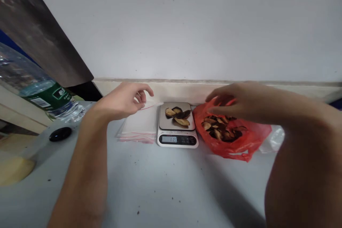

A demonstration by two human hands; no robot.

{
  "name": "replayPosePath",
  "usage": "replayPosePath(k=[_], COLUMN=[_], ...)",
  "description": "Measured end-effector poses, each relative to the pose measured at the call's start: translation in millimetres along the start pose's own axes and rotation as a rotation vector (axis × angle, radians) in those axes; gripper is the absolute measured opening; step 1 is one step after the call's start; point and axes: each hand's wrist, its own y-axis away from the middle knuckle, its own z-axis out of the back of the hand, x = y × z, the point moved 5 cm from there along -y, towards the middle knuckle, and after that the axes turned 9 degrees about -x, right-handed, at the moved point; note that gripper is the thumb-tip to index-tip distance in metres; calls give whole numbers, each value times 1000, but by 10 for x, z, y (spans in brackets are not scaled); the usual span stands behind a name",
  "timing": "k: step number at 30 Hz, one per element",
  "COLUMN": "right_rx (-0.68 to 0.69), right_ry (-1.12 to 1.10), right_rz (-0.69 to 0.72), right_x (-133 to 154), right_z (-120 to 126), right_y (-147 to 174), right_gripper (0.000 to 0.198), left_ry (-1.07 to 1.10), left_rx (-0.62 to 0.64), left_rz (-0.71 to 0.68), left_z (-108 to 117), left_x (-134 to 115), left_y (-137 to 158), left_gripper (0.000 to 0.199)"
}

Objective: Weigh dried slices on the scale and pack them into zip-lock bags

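My left hand (130, 100) hovers at the upper edge of a stack of clear zip bags (141, 123) with red seal lines. Its index finger is stretched away from the thumb, the other fingers are curled, and no held object shows. Right of the stack stands a small white digital scale (177, 143), its display lit. Several dried brown slices (181, 122) lie on its metal plate. My right hand (224, 101) is over the far side of an open red plastic bag (256, 133), thumb and fingers apart. More dried slices (223, 128) fill the bag.
At the left a clear water bottle with a green label (50, 96) leans in view, near a black oval object (60, 134) and a yellowish rounded object (16, 171). A clear plastic bag (272, 140) lies behind the red one. The white wall (187, 35) borders the grey table (160, 192).
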Motion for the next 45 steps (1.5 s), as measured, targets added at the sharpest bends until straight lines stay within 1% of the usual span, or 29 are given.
replayPosePath(k=[2, 5, 9, 11, 13, 16, 18, 19, 21, 23, 24, 25, 27, 29, 30, 31, 33, 35, 37, 39, 40, 41, 43, 44, 45], right_rx=[103, 202, 219, 197, 126, -6, -22, 5, 123, 223, 239, 218, 81, -101, -171, -203, -173, -125, -131, -163, -169, -167, -136, -117, -101], right_ry=[67, 81, 86, 119, 135, 47, -89, -165, -283, -306, -284, -251, -205, -270, -348, -445, -646, -778, -806, -772, -757, -759, -826, -878, -925], right_rz=[-45, -45, -44, -66, -72, 1, 79, 117, 182, 209, 204, 188, 136, 83, 58, 31, -19, -58, -75, -61, -40, -9, 50, 70, 80], right_x=[107, 220, 143, 79, 77, 244, 421, 512, 671, 766, 784, 786, 764, 738, 726, 714, 702, 697, 689, 694, 710, 733, 784, 802, 808], right_z=[-90, -162, -162, -139, -93, -21, -30, -64, -192, -345, -410, -455, -463, -398, -364, -345, -360, -399, -421, -418, -412, -404, -387, -378, -368], right_y=[-16, -27, -34, -45, -66, -81, -71, -63, -53, -66, -87, -117, -183, -217, -219, -215, -204, -201, -209, -222, -226, -226, -215, -205, -194], right_gripper=[20, 21, 18, 20, 22, 26, 32, 35, 35, 23, 27, 36, 45, 41, 36, 31, 24, 25, 28, 26, 23, 19, 16, 15, 13], left_ry=[43, 55, 36, 27, 30, 80, 160, 210, 294, 320, 314, 303, 283, 289, 305, 332, 401, 464, 496, 499, 487, 462, 392, 362, 350], left_rx=[-52, -89, -88, -86, -90, -134, -196, -230, -296, -372, -422, -479, -575, -603, -590, -566, -504, -442, -398, -370, -345, -301, -177, -114, -73], left_rz=[-46, -73, -52, -39, -32, -54, -97, -124, -184, -241, -265, -286, -314, -319, -318, -317, -317, -320, -306, -305, -318, -341, -395, -412, -423], left_z=[20, 29, 36, 42, 46, 46, 50, 52, 62, 84, 104, 128, 170, 176, 165, 147, 102, 58, 30, 21, 13, -4, -69, -109, -141], left_x=[-52, -83, -85, -93, -109, -152, -193, -216, -260, -295, -308, -317, -329, -335, -340, -346, -362, -377, -372, -357, -353, -354, -362, -362, -359], left_y=[1, 0, 2, 5, 6, 10, 18, 26, 49, 79, 96, 115, 147, 159, 156, 150, 131, 109, 86, 72, 67, 63, 59, 56, 51], left_gripper=[38, 36, 35, 33, 32, 27, 23, 22, 23, 23, 21, 19, 15, 15, 15, 17, 20, 24, 26, 34, 44, 60, 98, 113, 120])
